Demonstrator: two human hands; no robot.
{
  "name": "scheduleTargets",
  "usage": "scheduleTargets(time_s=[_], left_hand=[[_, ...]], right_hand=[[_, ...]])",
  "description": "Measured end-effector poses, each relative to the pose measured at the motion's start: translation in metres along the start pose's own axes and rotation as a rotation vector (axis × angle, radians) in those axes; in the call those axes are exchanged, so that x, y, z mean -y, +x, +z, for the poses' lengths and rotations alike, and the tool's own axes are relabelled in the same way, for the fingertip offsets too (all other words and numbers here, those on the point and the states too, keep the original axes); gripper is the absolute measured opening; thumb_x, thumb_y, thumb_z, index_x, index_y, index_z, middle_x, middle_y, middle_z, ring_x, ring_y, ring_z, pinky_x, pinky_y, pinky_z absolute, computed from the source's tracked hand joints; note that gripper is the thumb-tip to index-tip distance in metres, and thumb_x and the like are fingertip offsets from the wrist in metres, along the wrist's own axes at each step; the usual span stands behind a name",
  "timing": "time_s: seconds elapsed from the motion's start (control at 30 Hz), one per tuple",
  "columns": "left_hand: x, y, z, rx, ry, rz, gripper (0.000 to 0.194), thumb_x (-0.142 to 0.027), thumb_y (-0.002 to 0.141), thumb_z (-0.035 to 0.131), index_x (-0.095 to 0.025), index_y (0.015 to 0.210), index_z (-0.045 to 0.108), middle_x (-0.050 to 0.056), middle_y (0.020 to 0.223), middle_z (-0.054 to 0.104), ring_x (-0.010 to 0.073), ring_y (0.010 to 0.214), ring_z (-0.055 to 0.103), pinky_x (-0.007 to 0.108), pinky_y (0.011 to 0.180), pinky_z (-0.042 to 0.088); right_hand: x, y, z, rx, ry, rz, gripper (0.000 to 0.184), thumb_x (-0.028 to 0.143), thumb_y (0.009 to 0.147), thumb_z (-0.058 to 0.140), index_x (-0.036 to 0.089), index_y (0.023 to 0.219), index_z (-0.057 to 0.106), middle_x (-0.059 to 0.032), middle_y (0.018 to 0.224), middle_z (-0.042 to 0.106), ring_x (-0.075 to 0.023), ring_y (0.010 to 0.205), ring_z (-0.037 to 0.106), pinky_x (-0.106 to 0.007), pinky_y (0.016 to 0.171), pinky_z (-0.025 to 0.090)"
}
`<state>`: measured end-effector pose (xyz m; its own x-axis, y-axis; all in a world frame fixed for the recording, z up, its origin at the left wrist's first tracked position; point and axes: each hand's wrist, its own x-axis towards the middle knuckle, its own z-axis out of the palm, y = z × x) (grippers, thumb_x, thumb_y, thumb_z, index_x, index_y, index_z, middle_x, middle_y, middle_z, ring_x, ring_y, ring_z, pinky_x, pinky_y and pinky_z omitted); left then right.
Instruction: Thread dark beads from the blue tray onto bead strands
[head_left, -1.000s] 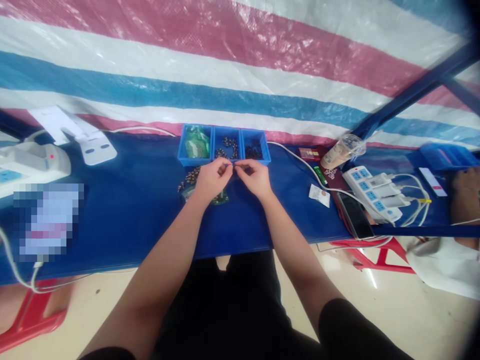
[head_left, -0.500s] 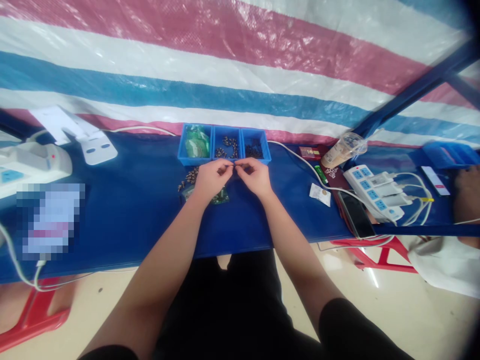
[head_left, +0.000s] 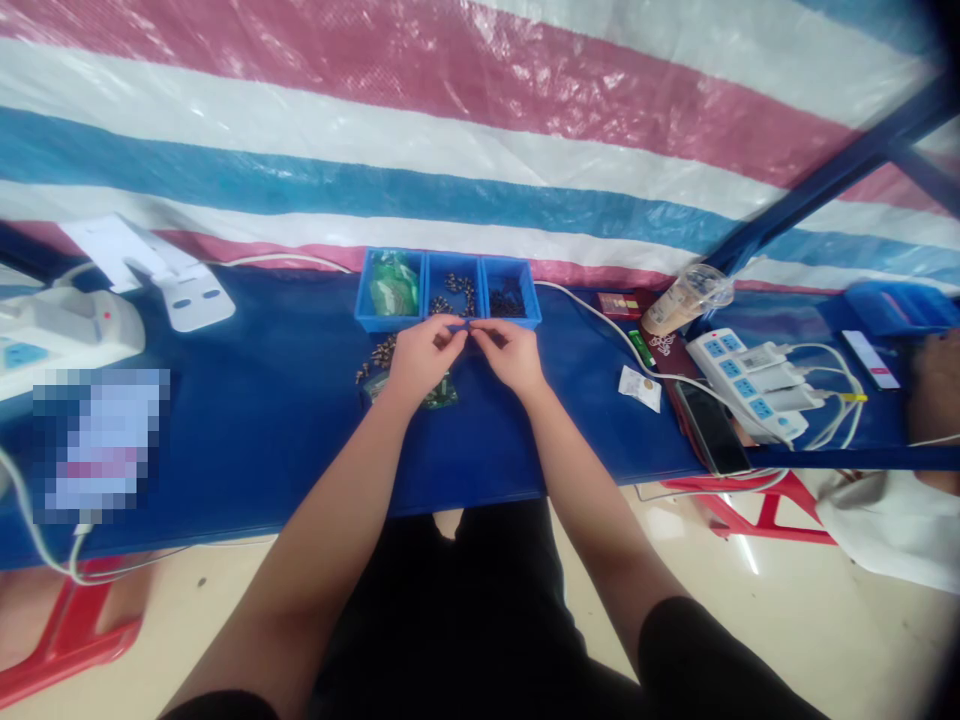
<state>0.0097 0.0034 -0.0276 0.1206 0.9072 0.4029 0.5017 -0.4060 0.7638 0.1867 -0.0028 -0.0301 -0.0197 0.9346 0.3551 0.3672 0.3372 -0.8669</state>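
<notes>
My left hand and my right hand meet fingertip to fingertip over the blue table, just in front of three joined blue bins. Both hands are pinched on a tiny part too small to name. The left bin holds a green bag; the middle and right bins hold small dark metal parts. A loose heap of small metal parts lies left of my left hand. A small green packet shows under my left wrist.
A white power strip with plugs and cables, a phone, a plastic cup and a white sachet lie to the right. White devices sit at the left. Another person's arm is at the far right. Red stools stand beneath.
</notes>
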Motion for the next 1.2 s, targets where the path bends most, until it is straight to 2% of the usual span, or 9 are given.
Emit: scheduleTargets(time_s=[0.13,0.23,0.37,0.53,0.63,0.77,0.87,1.07,1.2], left_hand=[[-0.002,0.000,0.000,-0.014,0.007,-0.016,0.024,-0.032,0.091,0.064,-0.021,0.110,0.073,-0.002,0.071,0.068,0.0109,0.058,0.058,0.025,0.067,0.049],[-0.004,0.000,-0.001,-0.012,0.011,-0.007,0.022,-0.032,0.093,0.060,-0.020,0.106,0.075,-0.002,0.068,0.066,0.0111,0.056,0.057,0.024,0.063,0.047],[-0.006,0.000,-0.002,-0.011,0.000,0.004,0.022,-0.031,0.094,0.059,-0.020,0.102,0.075,-0.002,0.066,0.065,0.0112,0.055,0.056,0.025,0.062,0.047],[-0.005,0.000,-0.001,-0.009,0.011,-0.003,0.022,-0.032,0.094,0.059,-0.020,0.102,0.075,-0.001,0.067,0.065,0.0113,0.056,0.055,0.025,0.062,0.046],[-0.004,0.000,-0.001,-0.019,0.008,-0.003,0.022,-0.032,0.095,0.059,-0.020,0.103,0.075,-0.001,0.067,0.065,0.0111,0.055,0.055,0.025,0.062,0.046],[-0.002,-0.001,-0.001,-0.003,0.018,-0.014,0.021,-0.032,0.094,0.059,-0.021,0.103,0.075,-0.001,0.068,0.066,0.0109,0.055,0.056,0.025,0.063,0.047],[-0.003,0.000,-0.001,0.001,0.021,-0.023,0.021,-0.032,0.094,0.059,-0.021,0.103,0.075,-0.001,0.068,0.066,0.0112,0.056,0.056,0.026,0.064,0.048],[-0.003,0.000,-0.002,0.010,0.015,-0.031,0.021,-0.032,0.095,0.059,-0.021,0.103,0.075,-0.001,0.069,0.066,0.0109,0.056,0.056,0.025,0.062,0.047],[-0.003,0.000,-0.002,0.016,0.024,-0.020,0.020,-0.031,0.094,0.059,-0.021,0.103,0.075,-0.002,0.068,0.066,0.0106,0.055,0.056,0.025,0.063,0.047]], right_hand=[[-0.001,0.003,0.001,-0.102,0.191,0.130,0.029,0.047,0.094,0.061,0.023,0.110,0.066,-0.0044,0.098,0.078,-0.0155,0.080,0.074,-0.030,0.077,0.060],[-0.001,0.006,-0.001,-0.164,0.278,0.196,0.036,0.054,0.091,0.063,0.023,0.108,0.065,-0.0057,0.104,0.077,-0.0154,0.084,0.074,-0.027,0.068,0.059],[-0.001,0.008,-0.003,-0.230,0.315,0.193,0.034,0.053,0.082,0.072,0.023,0.096,0.070,-0.0054,0.105,0.075,-0.0165,0.083,0.071,-0.025,0.056,0.056],[-0.003,0.009,-0.003,-0.303,0.347,0.175,0.030,0.047,0.081,0.076,0.022,0.095,0.073,-0.0031,0.092,0.072,-0.0115,0.063,0.061,-0.026,0.052,0.052],[-0.005,0.010,-0.003,-0.312,0.362,0.180,0.033,0.048,0.083,0.073,0.023,0.104,0.072,-0.0022,0.088,0.070,-0.0105,0.060,0.057,-0.026,0.051,0.050],[-0.007,0.011,-0.003,-0.298,0.350,0.144,0.048,0.052,0.087,0.068,0.028,0.129,0.065,-0.0011,0.090,0.068,-0.0127,0.069,0.061,-0.024,0.052,0.050],[-0.008,0.012,-0.004,-0.288,0.330,0.129,0.053,0.054,0.088,0.065,0.030,0.135,0.060,-0.0012,0.092,0.069,-0.0132,0.071,0.063,-0.024,0.052,0.050],[-0.006,0.011,-0.010,-0.380,0.254,0.169,0.040,0.050,0.089,0.065,0.023,0.119,0.068,-0.0058,0.099,0.075,-0.0143,0.074,0.068,-0.025,0.056,0.053],[-0.003,0.009,-0.016,-0.443,0.067,0.153,0.029,0.043,0.088,0.067,0.020,0.104,0.075,-0.0066,0.099,0.077,-0.0156,0.078,0.068,-0.029,0.071,0.058]])
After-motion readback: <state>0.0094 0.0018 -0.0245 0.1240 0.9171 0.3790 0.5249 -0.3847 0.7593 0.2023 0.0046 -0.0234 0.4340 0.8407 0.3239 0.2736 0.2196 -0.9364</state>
